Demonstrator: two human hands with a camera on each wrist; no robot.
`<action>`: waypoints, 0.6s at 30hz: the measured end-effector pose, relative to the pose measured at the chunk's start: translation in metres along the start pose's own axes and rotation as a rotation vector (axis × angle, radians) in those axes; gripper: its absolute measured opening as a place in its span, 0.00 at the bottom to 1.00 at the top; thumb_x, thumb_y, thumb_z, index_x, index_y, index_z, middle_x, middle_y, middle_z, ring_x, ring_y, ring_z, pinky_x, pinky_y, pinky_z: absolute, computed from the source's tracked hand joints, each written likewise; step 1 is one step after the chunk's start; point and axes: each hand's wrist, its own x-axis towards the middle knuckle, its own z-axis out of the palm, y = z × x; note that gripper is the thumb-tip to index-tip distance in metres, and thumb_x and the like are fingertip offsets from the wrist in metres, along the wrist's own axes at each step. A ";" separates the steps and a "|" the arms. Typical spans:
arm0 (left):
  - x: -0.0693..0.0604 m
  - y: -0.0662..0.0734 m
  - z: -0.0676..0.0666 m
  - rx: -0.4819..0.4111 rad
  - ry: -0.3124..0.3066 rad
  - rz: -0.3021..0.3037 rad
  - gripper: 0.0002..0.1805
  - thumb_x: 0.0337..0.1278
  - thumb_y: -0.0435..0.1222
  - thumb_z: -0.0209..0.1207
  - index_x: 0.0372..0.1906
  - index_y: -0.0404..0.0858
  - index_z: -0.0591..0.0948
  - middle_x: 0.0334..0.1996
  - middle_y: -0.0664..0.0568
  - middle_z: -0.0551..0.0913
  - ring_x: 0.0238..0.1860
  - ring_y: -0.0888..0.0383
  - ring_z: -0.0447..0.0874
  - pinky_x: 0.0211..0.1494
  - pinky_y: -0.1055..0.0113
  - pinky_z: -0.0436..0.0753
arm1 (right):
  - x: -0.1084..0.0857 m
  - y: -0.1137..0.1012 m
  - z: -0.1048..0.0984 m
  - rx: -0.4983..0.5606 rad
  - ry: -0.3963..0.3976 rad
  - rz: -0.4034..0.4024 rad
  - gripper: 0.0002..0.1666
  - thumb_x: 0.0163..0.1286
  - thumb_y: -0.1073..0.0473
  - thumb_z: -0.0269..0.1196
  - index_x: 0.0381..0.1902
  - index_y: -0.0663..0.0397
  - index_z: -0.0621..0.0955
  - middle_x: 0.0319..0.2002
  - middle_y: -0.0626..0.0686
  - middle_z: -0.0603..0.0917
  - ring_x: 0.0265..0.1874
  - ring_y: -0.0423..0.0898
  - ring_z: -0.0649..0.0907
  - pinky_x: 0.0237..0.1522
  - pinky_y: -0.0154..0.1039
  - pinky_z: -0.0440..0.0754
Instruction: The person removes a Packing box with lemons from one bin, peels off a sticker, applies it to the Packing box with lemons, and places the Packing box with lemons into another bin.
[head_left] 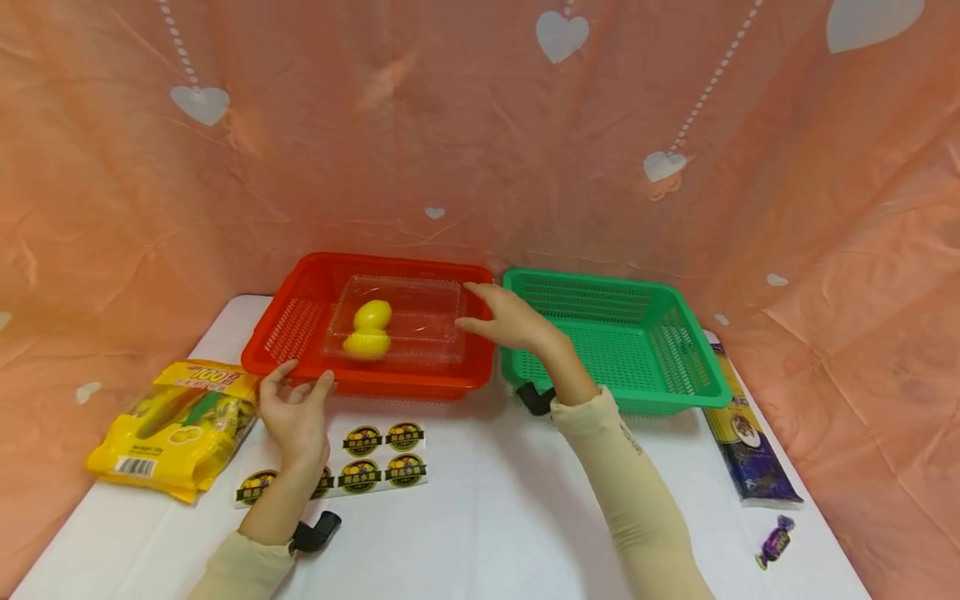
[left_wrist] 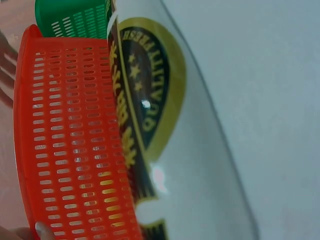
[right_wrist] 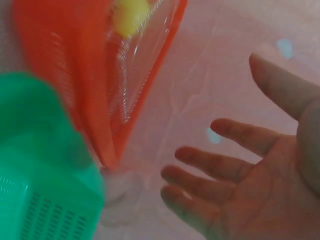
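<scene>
In the head view, a red basket holds a clear plastic box with two yellow lemons in it. My left hand is at the basket's front left rim, fingers loosely bent and thumb apart. Whether the fingertips touch the rim I cannot tell. Over the basket's right end hovers my right hand, its thumb and fingers spread beside the box. The right wrist view shows that palm bare, with nothing in it. Below the left wrist lies a sheet of round fruit stickers, partly covered by the forearm.
A green basket stands right of the red one. At the left lies a yellow snack bag. On the right are a purple and yellow packet and a purple wrapped candy. A pink curtain hangs behind.
</scene>
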 end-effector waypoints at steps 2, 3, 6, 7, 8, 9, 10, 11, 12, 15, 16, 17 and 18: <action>0.000 0.000 0.000 -0.003 -0.002 -0.004 0.24 0.50 0.13 0.61 0.50 0.34 0.72 0.47 0.48 0.60 0.27 0.60 0.77 0.37 0.71 0.86 | 0.020 0.001 -0.004 0.042 -0.034 0.021 0.41 0.75 0.49 0.59 0.76 0.63 0.58 0.75 0.61 0.61 0.73 0.57 0.63 0.72 0.52 0.62; 0.000 0.000 -0.001 -0.004 -0.003 -0.005 0.24 0.51 0.13 0.61 0.50 0.34 0.72 0.47 0.47 0.61 0.27 0.60 0.77 0.37 0.71 0.86 | 0.028 0.002 -0.006 0.060 -0.043 0.031 0.41 0.76 0.49 0.58 0.76 0.64 0.59 0.74 0.61 0.62 0.72 0.57 0.64 0.72 0.51 0.63; 0.000 0.000 0.000 0.000 -0.007 0.003 0.24 0.50 0.13 0.61 0.51 0.33 0.72 0.46 0.47 0.61 0.27 0.60 0.77 0.37 0.71 0.86 | 0.048 0.006 -0.008 0.129 -0.057 0.079 0.40 0.76 0.49 0.58 0.75 0.65 0.60 0.74 0.61 0.63 0.72 0.57 0.64 0.71 0.52 0.64; 0.000 0.000 0.000 0.003 -0.006 0.005 0.24 0.51 0.13 0.61 0.51 0.33 0.72 0.46 0.47 0.61 0.27 0.60 0.77 0.37 0.71 0.86 | 0.053 0.007 -0.008 0.162 -0.058 0.095 0.39 0.76 0.49 0.58 0.75 0.65 0.60 0.74 0.61 0.63 0.72 0.58 0.65 0.71 0.52 0.65; 0.000 0.000 0.000 0.003 -0.006 0.006 0.24 0.51 0.13 0.61 0.51 0.33 0.72 0.46 0.48 0.60 0.27 0.60 0.77 0.37 0.71 0.86 | 0.058 0.008 -0.007 0.195 -0.055 0.109 0.39 0.76 0.49 0.58 0.75 0.65 0.60 0.74 0.61 0.63 0.71 0.58 0.65 0.70 0.53 0.65; 0.000 0.000 -0.001 0.005 -0.006 0.007 0.24 0.51 0.13 0.61 0.52 0.32 0.72 0.45 0.48 0.60 0.27 0.60 0.77 0.37 0.71 0.86 | 0.062 0.009 -0.006 0.227 -0.050 0.120 0.39 0.76 0.49 0.58 0.75 0.65 0.61 0.74 0.61 0.63 0.71 0.58 0.65 0.70 0.53 0.66; 0.000 0.000 -0.001 0.006 -0.005 0.007 0.24 0.51 0.12 0.61 0.52 0.32 0.72 0.45 0.48 0.60 0.27 0.60 0.77 0.37 0.71 0.86 | 0.066 0.010 -0.005 0.258 -0.045 0.134 0.39 0.76 0.49 0.58 0.75 0.65 0.61 0.74 0.61 0.63 0.71 0.58 0.66 0.69 0.53 0.67; 0.000 -0.001 -0.001 0.006 -0.006 0.007 0.24 0.51 0.12 0.61 0.52 0.31 0.71 0.45 0.48 0.60 0.27 0.60 0.77 0.37 0.71 0.86 | 0.070 0.012 -0.003 0.280 -0.036 0.144 0.39 0.76 0.48 0.58 0.75 0.64 0.61 0.73 0.61 0.63 0.70 0.58 0.66 0.69 0.53 0.68; 0.000 -0.001 -0.001 0.008 -0.006 0.008 0.24 0.51 0.13 0.61 0.52 0.31 0.71 0.45 0.48 0.60 0.27 0.60 0.77 0.37 0.71 0.86 | 0.074 0.013 -0.001 0.299 -0.025 0.150 0.39 0.76 0.48 0.57 0.74 0.64 0.62 0.73 0.61 0.64 0.70 0.58 0.66 0.68 0.54 0.68; 0.001 -0.001 -0.001 0.008 -0.008 0.009 0.24 0.51 0.13 0.61 0.53 0.31 0.71 0.45 0.47 0.61 0.27 0.60 0.77 0.38 0.71 0.86 | 0.084 0.015 0.005 0.346 0.002 0.175 0.39 0.76 0.48 0.58 0.75 0.64 0.61 0.73 0.61 0.63 0.70 0.58 0.65 0.69 0.54 0.67; 0.000 -0.001 -0.001 0.010 -0.009 0.011 0.24 0.52 0.13 0.61 0.52 0.31 0.71 0.45 0.47 0.61 0.27 0.60 0.77 0.38 0.71 0.86 | 0.087 0.015 0.008 0.355 0.007 0.181 0.39 0.76 0.48 0.58 0.75 0.64 0.61 0.73 0.61 0.63 0.70 0.58 0.65 0.69 0.53 0.67; 0.000 -0.001 -0.001 0.012 -0.010 0.010 0.24 0.52 0.13 0.61 0.52 0.31 0.71 0.45 0.47 0.60 0.27 0.60 0.77 0.38 0.71 0.86 | 0.091 0.016 0.010 0.363 0.011 0.186 0.39 0.76 0.47 0.58 0.75 0.64 0.61 0.73 0.61 0.63 0.71 0.58 0.65 0.70 0.53 0.66; 0.000 -0.001 -0.001 0.013 -0.011 0.010 0.23 0.52 0.13 0.61 0.52 0.32 0.71 0.45 0.47 0.60 0.27 0.60 0.77 0.38 0.71 0.86 | 0.093 0.016 0.013 0.375 0.012 0.191 0.40 0.75 0.47 0.58 0.75 0.64 0.61 0.73 0.61 0.63 0.70 0.58 0.65 0.70 0.53 0.66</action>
